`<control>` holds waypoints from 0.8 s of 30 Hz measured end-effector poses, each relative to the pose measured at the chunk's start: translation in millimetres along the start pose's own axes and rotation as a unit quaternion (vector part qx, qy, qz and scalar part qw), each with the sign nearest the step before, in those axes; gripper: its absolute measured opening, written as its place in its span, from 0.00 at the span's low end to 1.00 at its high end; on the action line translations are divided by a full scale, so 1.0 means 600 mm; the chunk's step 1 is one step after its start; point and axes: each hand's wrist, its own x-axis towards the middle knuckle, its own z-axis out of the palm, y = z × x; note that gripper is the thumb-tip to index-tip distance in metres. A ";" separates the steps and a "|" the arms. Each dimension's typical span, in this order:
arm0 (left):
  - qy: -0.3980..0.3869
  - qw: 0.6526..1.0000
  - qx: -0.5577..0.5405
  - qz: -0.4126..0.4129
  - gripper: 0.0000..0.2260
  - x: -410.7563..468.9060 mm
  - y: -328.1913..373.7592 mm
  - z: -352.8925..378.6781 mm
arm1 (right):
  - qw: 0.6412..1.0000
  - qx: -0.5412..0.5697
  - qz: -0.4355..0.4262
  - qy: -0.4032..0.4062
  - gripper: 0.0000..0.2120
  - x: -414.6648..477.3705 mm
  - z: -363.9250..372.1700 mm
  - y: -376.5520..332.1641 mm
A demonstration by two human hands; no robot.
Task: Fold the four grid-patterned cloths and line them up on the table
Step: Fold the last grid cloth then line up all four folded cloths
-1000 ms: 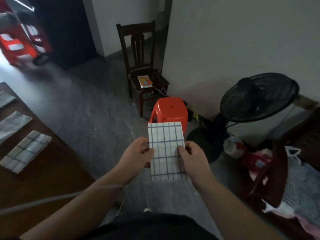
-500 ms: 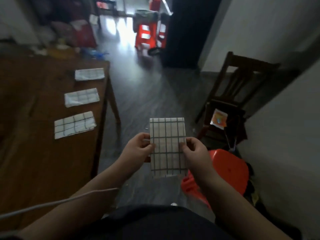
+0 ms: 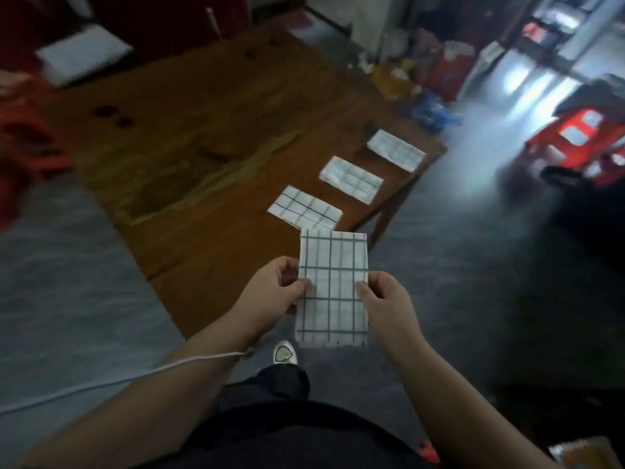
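Both hands hold one folded white cloth with a dark grid [image 3: 333, 286] in the air just off the near right edge of the brown wooden tabletop [image 3: 203, 130]. Its long side runs away from the person, its far end over that edge and its near end over the grey floor [image 3: 473, 265]. The left hand [image 3: 270, 296] pinches the cloth's left edge about halfway along, thumb on top and the other fingers curled underneath. The right hand [image 3: 385, 299] pinches the right edge opposite, thumb on the upper face and fingers tucked behind.

Three more folded grid cloths lie flat in a line along the tabletop's right edge, apart from one another. The nearest folded grid cloth [image 3: 305, 208] lies just beyond the held one's far end. The middle folded grid cloth [image 3: 351, 179] lies farther along the edge. The farthest folded grid cloth [image 3: 395, 150] sits close to the tabletop's far right corner.

A thin white cable [image 3: 135, 377] crosses the left forearm, on the near side of the tabletop. A white shoe [image 3: 284, 353] shows on the floor below the held cloth. A blurred blue object [image 3: 433, 113] lies just past the tabletop's far right corner, and a red plastic stool [image 3: 581, 137] stands well to the right of the tabletop.
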 end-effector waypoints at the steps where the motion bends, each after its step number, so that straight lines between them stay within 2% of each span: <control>1: 0.020 1.000 -0.007 -0.011 0.08 0.018 -0.004 -0.014 | 1.000 -0.021 -0.003 -0.020 0.04 0.030 0.016 -0.009; 8: 0.105 0.990 -0.035 -0.087 0.05 0.163 -0.024 -0.096 | 0.975 -0.166 -0.019 -0.149 0.05 0.229 0.115 -0.079; 14: 0.177 0.972 -0.042 -0.149 0.06 0.229 -0.042 -0.118 | 0.939 -0.234 -0.028 -0.250 0.03 0.348 0.166 -0.115; 17: 0.220 0.958 -0.053 -0.179 0.05 0.249 -0.049 -0.112 | 0.915 -0.265 -0.043 -0.300 0.03 0.394 0.191 -0.109; 24: 0.329 0.913 -0.065 -0.232 0.07 0.267 -0.084 -0.087 | 0.855 -0.311 -0.088 -0.406 0.11 0.464 0.236 -0.099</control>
